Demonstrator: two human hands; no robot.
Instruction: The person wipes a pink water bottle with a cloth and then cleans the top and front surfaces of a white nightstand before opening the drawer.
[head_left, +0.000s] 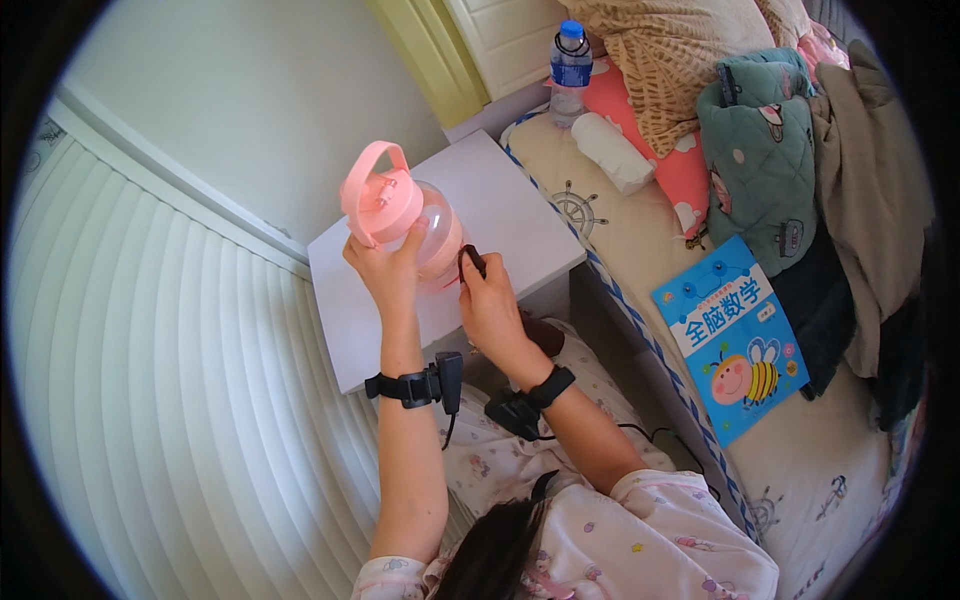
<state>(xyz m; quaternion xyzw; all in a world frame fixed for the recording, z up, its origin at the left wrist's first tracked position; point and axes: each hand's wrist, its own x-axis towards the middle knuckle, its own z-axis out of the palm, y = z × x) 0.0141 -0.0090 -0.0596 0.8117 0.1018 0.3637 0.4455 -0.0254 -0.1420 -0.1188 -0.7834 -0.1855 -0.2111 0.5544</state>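
Observation:
A clear plastic water bottle (439, 225) with a pink flip lid (386, 206) and a raised pink carry handle (360, 176) stands on a white bedside cabinet (510, 202). My left hand (386, 266) grips it just under the lid, thumb against the clear shoulder. Close to the bottle's lower right side, my right hand (487, 300) pinches a small dark object (471, 264) between thumb and fingers. What that object is cannot be made out. A thin red line shows beside its lower end. The bottle's base is partly hidden by my hands.
At right, a bed's mattress (622, 247) with a blue-striped edge adjoins the cabinet. It bears a blue picture book (731, 345), a white roll (613, 154), a capped water bottle (571, 75) and clothing (765, 157). White ribbed panelling (187, 337) runs along the left. Black straps with cabled devices circle both wrists.

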